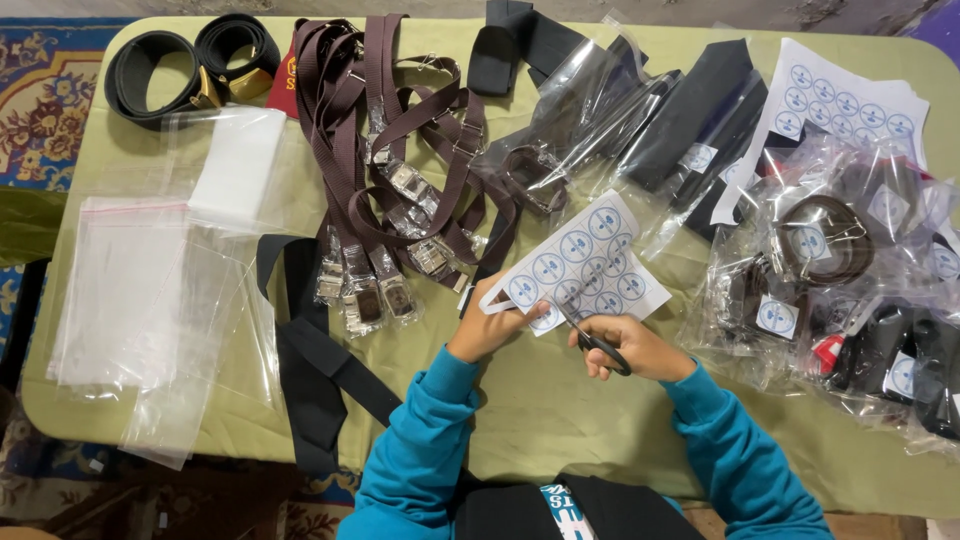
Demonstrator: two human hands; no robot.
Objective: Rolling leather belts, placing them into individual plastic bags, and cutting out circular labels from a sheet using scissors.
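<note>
The step in hand looks like cutting round stickers apart: the left hand pinches the near edge of the sticker sheet, and the right hand is clenched through the handles of the scissors, blades at that same near edge. The sheet lies on the green bench, just right of the brown belts, with bagged belts well to its right and empty clear bags far to its left (a second sheet lies beyond the bagged ones). A clean cut, I judge, calls for steering the blades between the rings while the left hand keeps the paper taut.
</note>
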